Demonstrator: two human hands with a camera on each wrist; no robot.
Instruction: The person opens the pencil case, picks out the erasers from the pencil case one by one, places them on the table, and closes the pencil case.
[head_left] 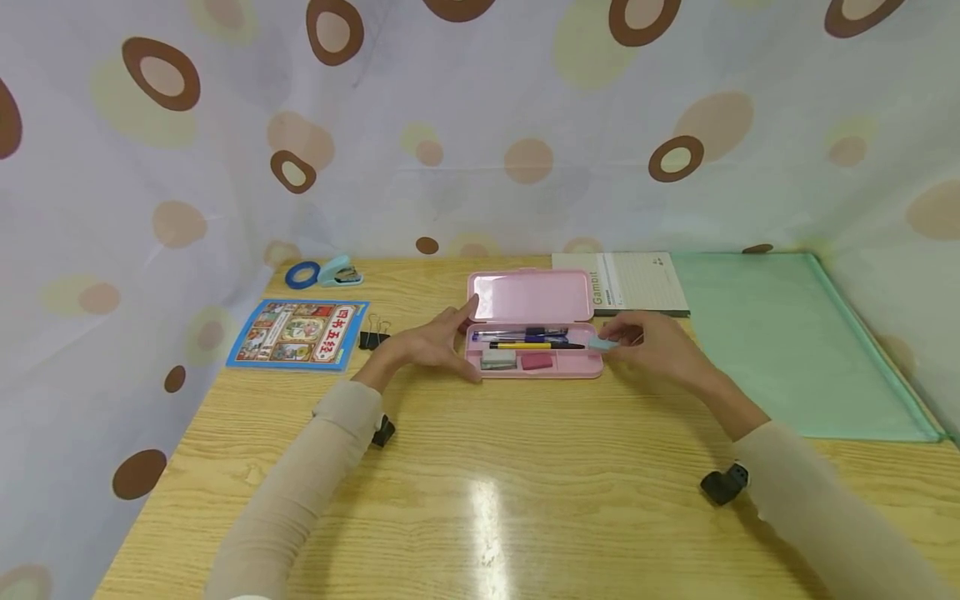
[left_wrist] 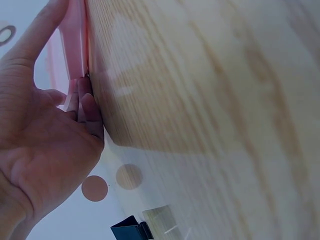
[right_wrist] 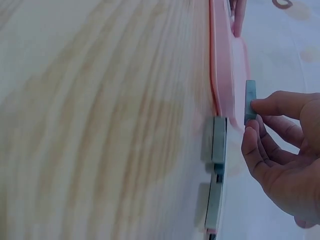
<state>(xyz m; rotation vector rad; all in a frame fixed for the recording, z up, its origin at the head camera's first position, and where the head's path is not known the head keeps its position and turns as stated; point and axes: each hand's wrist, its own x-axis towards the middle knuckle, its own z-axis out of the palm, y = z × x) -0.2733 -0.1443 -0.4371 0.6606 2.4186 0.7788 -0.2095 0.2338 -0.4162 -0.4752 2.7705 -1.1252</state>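
A pink pencil case point(head_left: 577, 364) lies with its lid point(head_left: 532, 297) raised at the back. Inside are several pens, a yellow-and-black pencil point(head_left: 536, 346), a whitish eraser point(head_left: 498, 359) and a pink eraser point(head_left: 536, 361). My left hand point(head_left: 435, 340) grips the case's left end, thumb at the front corner and fingers toward the lid. Over the right end, my right hand point(head_left: 660, 346) pinches a small light-blue block point(right_wrist: 250, 100) between thumb and fingers. In the right wrist view it is held above the table, beside the case.
Two grey-green blocks, one nearer point(right_wrist: 219, 145), sit past the case's right end. A notebook point(head_left: 637, 283) and a green glass-like sheet point(head_left: 802, 350) lie to the right. Leftward are a picture book point(head_left: 298, 335), black binder clip point(head_left: 372, 340), blue tape roll point(head_left: 302, 275) and light-blue hole punch point(head_left: 340, 272).
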